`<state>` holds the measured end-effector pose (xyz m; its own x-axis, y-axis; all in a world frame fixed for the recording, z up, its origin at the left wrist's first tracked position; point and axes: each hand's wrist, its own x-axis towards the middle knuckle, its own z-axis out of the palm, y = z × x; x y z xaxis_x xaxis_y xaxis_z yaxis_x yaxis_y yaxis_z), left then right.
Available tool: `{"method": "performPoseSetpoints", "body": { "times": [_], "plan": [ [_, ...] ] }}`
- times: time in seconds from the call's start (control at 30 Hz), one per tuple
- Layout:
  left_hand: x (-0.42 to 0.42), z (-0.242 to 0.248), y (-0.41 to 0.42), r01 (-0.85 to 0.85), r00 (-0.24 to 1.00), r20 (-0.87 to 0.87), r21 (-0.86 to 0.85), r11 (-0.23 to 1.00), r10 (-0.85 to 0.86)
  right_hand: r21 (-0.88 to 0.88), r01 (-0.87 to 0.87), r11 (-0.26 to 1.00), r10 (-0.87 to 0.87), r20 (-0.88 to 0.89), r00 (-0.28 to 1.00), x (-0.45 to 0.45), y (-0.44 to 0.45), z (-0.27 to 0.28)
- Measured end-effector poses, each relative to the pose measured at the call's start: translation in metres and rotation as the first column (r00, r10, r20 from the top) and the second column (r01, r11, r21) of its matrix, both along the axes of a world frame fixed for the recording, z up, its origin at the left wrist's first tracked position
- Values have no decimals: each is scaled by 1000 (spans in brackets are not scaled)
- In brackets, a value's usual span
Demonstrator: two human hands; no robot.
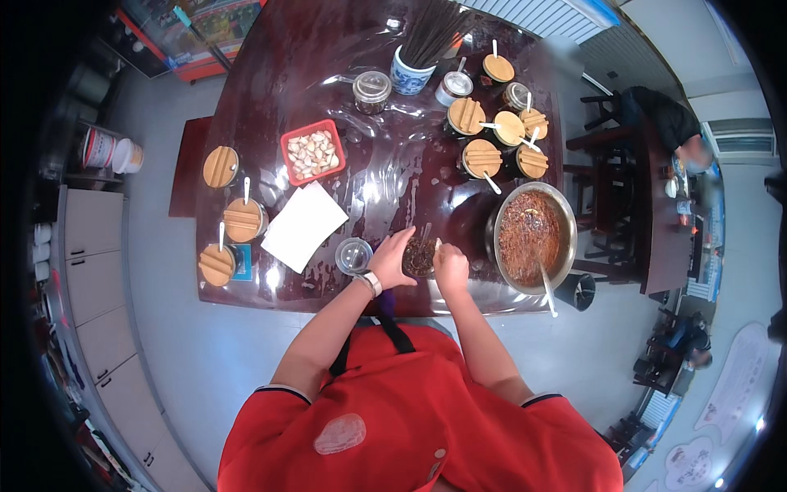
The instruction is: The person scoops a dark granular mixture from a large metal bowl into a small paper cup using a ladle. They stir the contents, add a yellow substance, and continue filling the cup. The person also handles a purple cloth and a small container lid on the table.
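Observation:
In front of me stands a small clear jar (419, 261) holding dark, reddish-brown contents, with a clear spoon (424, 237) leaning up out of it. My left hand (392, 255) curves around the jar's left side, thumb and fingers spread along it. Against the right rim, my right hand (452, 270) is closed on a small pale thing (438, 244), mostly hidden by the fingers. Left of the jar lies a round clear lid or shallow container (354, 255). A large metal bowl (570, 246) of reddish chili sauce (529, 227) stands to the right, a ladle (546, 286) resting in it.
White paper sheets (304, 227) and a red basket (338, 126) of garlic cloves (313, 154) lie left of centre. Wooden-lidded jars (243, 220) line the left edge; several more (482, 158) crowd the right. Chopsticks (430, 31) fill a blue-and-white pot (412, 79). A person (664, 120) sits far right.

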<state>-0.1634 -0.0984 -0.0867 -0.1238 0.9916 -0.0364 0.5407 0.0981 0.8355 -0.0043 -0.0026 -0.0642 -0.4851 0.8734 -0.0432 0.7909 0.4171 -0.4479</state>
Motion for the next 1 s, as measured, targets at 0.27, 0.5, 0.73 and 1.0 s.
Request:
{"method": "performPoseSetpoints", "body": {
  "times": [0.27, 0.5, 0.73, 1.0],
  "plan": [
    [50, 13, 5, -265, 945, -231, -118, 957, 233, 53, 6, 999, -11, 91, 996, 4, -15, -5],
    [33, 27, 18, -85, 931, -364, -227, 970, -4, 90, -454, 886, 455, 15, 890, -5, 33, -11],
    [-23, -17, 32, 58, 998, -10, -178, 982, -61, 41, -329, 943, 329, 10, 944, -8, 16, -11],
    [22, 4, 71, -156, 988, -31, -130, 979, 154, 29, -278, 960, 279, -136, 951, 6, 19, -20]
  ]
}}
